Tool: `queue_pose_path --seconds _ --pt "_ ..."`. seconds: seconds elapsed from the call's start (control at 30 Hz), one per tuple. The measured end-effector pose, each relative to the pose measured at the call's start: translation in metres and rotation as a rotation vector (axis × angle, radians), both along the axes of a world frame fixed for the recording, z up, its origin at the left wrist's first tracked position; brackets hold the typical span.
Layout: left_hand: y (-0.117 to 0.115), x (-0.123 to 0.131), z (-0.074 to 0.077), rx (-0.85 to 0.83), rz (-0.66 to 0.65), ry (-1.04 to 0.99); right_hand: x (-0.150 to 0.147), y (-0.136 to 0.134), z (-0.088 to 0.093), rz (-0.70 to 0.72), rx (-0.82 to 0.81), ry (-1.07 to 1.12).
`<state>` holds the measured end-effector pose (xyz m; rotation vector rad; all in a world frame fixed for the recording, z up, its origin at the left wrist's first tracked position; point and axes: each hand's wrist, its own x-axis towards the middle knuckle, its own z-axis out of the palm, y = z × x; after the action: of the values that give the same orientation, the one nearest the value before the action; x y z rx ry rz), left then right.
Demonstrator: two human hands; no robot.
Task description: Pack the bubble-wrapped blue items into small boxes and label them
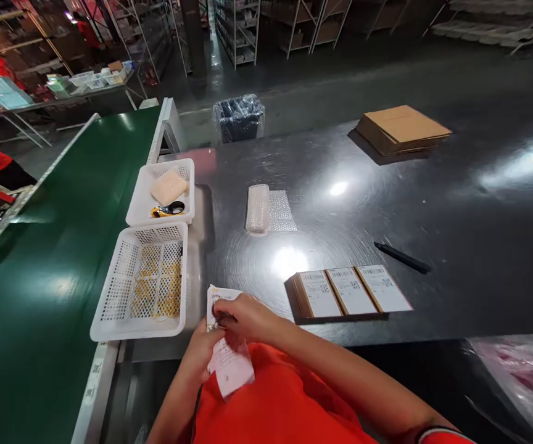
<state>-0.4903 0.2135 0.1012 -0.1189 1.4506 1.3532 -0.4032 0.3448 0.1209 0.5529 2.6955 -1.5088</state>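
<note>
Close to my body, at the table's front edge, my left hand [204, 346] is closed around white printed papers [233, 369]. A loose lower corner hangs over my red shirt. My right hand [244, 316] lies across the top of the papers with its fingers curled into a pinch against them. Whether anything small is between those fingertips is hidden. Left of my hands stands a white perforated basket [104, 311] with several yellow rubber bands [170, 290] in it. To the right lie stacks of brown pieces with white barcode labels [350, 291].
Behind that basket, another white basket [137, 206] holds a tan pad [169, 187] and a black-and-yellow tool [168, 209]. Bubble wrap [258, 209], a black pen-like tool [403, 257] and brown cardboard mailers [403, 126] lie on the table. A green conveyor belt [58, 246] runs along the left.
</note>
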Motion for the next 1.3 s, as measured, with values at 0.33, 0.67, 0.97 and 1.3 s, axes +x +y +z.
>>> queue_pose_path --seconds 0.33,0.67,0.97,1.3 --pt "0.004 -0.003 0.008 -0.025 -0.144 -0.047 0.002 -0.005 -0.013 0.125 0.244 -0.021" --pt "-0.004 0.005 -0.001 -0.019 -0.115 -0.162 0.002 0.007 0.005 -0.164 0.091 -0.313" --pt "-0.008 0.004 -0.001 0.002 -0.119 -0.211 -0.001 -0.001 -0.002 -0.295 -0.022 -0.222" --pt "-0.012 0.0 -0.014 0.012 -0.128 -0.253 0.01 -0.011 -0.027 -0.417 0.207 0.239"
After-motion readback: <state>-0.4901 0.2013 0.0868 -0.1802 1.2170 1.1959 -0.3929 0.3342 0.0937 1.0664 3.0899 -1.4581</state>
